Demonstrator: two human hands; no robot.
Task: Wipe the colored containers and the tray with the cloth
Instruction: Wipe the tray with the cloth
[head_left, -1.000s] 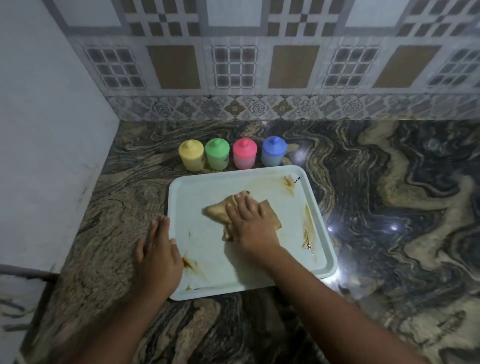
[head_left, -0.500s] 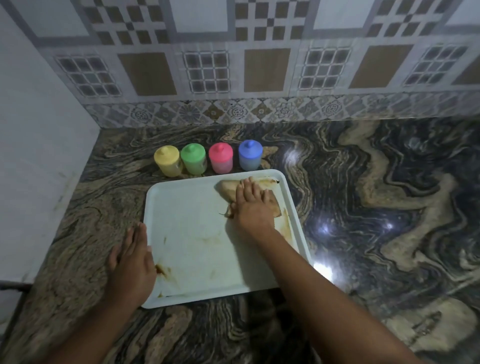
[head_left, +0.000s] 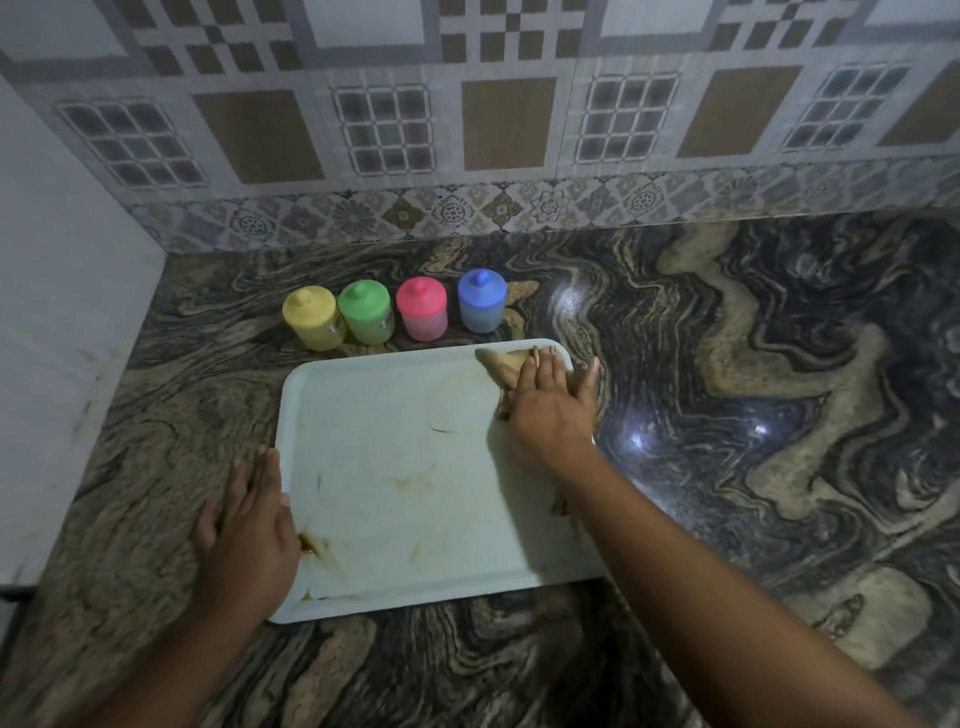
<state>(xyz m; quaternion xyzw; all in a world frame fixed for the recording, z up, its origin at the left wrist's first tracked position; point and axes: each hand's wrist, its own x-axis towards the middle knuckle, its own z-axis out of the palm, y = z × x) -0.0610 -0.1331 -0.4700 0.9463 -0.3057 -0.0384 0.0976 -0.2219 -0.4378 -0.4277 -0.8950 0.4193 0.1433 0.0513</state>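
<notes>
The tray (head_left: 389, 415) is laid flat on the table (head_left: 727, 364). The cloth (head_left: 501, 366) is pressed into its far right corner under the right hand (head_left: 550, 410), whose fingers are held straight and flat on top; nothing is curled round the cloth. The left hand (head_left: 249, 525) is spread flat against the tray's near left rim, and the two hands are kept well apart. Just behind the tray's far edge a row is formed by the yellow container (head_left: 311, 319), green container (head_left: 366, 312), pink container (head_left: 422, 309) and blue container (head_left: 482, 301), all upright with lids on.

The cloth is judged soft and limp (browned, it seems, by what it has taken up), so it is better driven under a flat palm than pinched. The tray looks like light, stiff plastic, likely to skid on the polished table unless braced at its rim. A brown stain (head_left: 309, 543) beside the left hand and faint smears in the middle are left to be wiped. The containers are judged light and easily toppled; each would best be held round its body, not by the lid knob.
</notes>
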